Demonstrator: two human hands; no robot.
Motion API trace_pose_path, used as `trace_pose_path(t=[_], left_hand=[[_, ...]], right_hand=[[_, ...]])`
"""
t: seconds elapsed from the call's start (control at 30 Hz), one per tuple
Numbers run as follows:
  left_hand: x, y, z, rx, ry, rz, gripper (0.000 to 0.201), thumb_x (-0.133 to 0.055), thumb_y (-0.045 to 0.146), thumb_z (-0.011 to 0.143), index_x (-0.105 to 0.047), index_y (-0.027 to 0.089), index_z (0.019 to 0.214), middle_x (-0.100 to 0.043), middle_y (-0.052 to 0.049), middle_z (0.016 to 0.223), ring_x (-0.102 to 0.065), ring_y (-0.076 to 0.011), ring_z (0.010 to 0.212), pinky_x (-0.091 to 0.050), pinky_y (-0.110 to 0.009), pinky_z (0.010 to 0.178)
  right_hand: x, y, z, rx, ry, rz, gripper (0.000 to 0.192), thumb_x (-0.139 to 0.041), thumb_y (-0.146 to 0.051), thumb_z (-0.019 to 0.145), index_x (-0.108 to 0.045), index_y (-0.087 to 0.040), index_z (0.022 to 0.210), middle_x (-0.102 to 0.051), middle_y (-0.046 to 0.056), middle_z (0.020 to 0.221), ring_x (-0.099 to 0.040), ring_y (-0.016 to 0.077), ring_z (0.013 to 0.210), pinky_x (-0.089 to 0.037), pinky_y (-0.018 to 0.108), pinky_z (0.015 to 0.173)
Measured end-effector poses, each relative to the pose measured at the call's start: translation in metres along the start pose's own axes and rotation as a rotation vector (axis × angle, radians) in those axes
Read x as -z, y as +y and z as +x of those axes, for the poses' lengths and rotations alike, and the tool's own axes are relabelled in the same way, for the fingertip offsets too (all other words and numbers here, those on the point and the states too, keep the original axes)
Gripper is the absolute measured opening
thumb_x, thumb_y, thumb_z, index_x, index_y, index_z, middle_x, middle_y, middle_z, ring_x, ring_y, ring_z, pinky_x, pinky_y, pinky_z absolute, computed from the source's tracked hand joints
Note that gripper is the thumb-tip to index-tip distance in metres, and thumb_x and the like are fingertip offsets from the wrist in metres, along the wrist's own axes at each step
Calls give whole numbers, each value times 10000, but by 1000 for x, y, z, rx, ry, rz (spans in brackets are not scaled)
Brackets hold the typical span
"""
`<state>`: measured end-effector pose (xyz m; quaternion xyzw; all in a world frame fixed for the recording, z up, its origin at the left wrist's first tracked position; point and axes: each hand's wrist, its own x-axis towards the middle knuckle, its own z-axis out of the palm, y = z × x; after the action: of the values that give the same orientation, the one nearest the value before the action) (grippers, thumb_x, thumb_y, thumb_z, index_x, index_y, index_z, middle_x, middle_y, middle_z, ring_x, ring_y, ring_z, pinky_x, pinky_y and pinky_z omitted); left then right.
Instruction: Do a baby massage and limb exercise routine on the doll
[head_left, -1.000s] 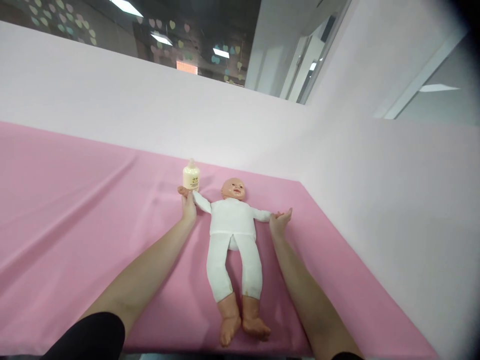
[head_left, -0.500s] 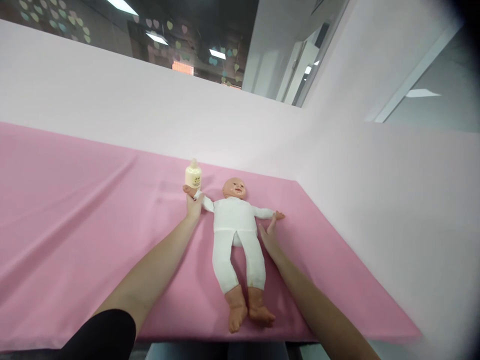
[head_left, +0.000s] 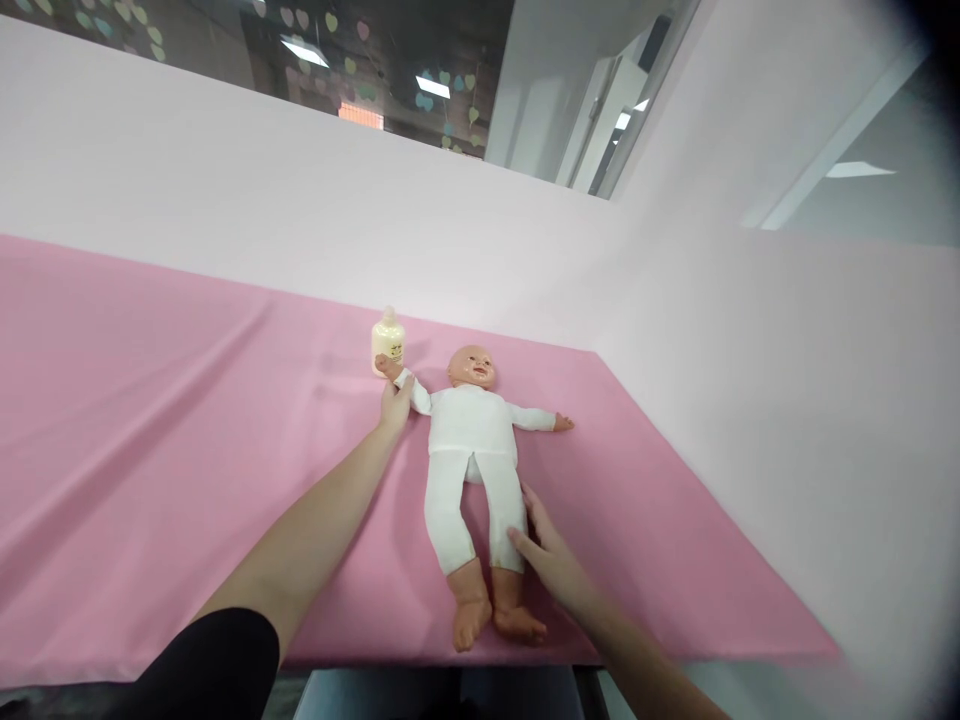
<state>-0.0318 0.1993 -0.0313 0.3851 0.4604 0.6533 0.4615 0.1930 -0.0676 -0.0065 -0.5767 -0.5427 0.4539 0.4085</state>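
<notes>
A baby doll (head_left: pixel 471 425) with a white cloth body lies face up, its head toward the wall and its feet toward me. My left hand (head_left: pixel 396 402) is closed around the doll's forearm on the left side, just below the doll's hand. Behind that arm stands a cream-coloured lotion bottle (head_left: pixel 388 338) with a pale cap, its lower part partly covered by the doll's hand. Beside the doll's leg on the right, my right hand (head_left: pixel 541 545) has its thumb and fingers apart, the thumb at the lower leg.
Pink sheeting (head_left: pixel 187 420) covers the table, with creases on the left. A white wall (head_left: pixel 300 200) rises along the back edge and another along the right. Above it is a window (head_left: pixel 390 60) with heart shapes on it.
My right hand has left the doll's arm on the right and moved down beside its leg. The doll's arm in my left hand is raised slightly. The view has shifted a little.
</notes>
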Motion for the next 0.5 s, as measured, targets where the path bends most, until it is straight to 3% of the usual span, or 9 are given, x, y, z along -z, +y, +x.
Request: trace_pose_path(t=[0.17, 0.27, 0.37, 0.5], left_hand=[[-2, -12, 4, -10, -11, -5, 296, -544, 468, 850, -564, 195, 964, -660, -75, 989, -628, -195, 972, -483, -324, 861], [-3, -16, 3, -24, -26, -20, 336, -524, 521, 853, -549, 202, 957, -660, -76, 972, -622, -201, 978, -483, -325, 864], [-5, -16, 2, -17, -32, -27, 338, -484, 537, 871, -535, 212, 948, -656, -74, 987, -616, -200, 1006, -476, -326, 893], [-8, -19, 3, -36, -19, -62, 312, -438, 512, 899, -518, 227, 1000, -629, -75, 1085, -578, -187, 1106, -440, -324, 967]], right_hand=[[-15, 3, -25, -164, 58, 232, 1062, -730, -388, 723, -10, -261, 1494, -426, 136, 1432, -473, 250, 1282, -350, 451, 1090], [-17, 5, -29, -192, 92, 341, 1196, -797, -320, 644, 50, -264, 1485, -505, 127, 1354, -526, 243, 1217, -371, 434, 1061], [-11, -1, -28, -200, -42, 494, 1002, -790, -237, 654, -196, -259, 1460, -608, 76, 1213, -588, 198, 1096, -414, 364, 995], [-7, -9, -27, -277, -412, 730, 500, -744, -267, 701, -585, -126, 1153, -647, 31, 782, -608, 135, 691, -470, 277, 698]])
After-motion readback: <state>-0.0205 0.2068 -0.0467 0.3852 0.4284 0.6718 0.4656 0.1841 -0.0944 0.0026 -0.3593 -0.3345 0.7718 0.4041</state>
